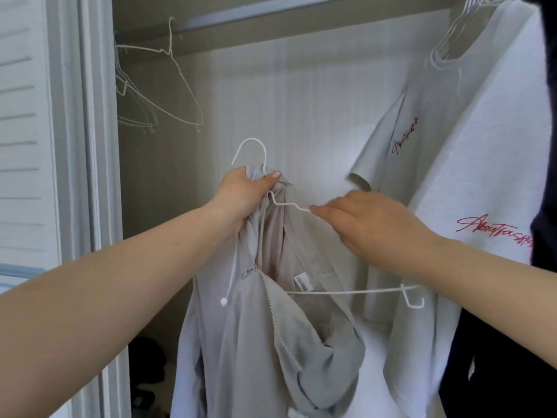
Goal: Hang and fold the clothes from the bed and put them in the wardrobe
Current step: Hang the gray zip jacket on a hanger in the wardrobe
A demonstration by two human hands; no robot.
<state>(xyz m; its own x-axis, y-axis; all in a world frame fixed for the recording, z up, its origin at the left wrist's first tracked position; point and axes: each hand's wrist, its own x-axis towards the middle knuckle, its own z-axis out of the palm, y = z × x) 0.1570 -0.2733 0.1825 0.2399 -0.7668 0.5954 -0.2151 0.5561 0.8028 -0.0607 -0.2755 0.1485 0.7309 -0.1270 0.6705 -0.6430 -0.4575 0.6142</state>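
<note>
Spare hangers [156, 86]: empty wire ones bunched at the rail's [271, 10] left end, leaving the middle of the rail free, likely the spot meant for this garment.
Left hand [241, 197]: fingers curled tight round the hoodie's [256, 342] bunched collar together with the neck of its hanger [346, 292], seemingly so the cloth cannot slide off while the other side is fitted.
Hoodie: grey, zipped, held in front of the wardrobe below the rail, draped over the hanger's left arm only; it hangs straight down from the left hand, under and left of the right hand.
Right hand [370, 227]: fingertips pinching the hanger's bare right arm near the neck, probably steadying it to pull the other shoulder on.
T-shirts [482, 146]: white, red script, already hung at the rail's right end, just beside the right hand.
</note>
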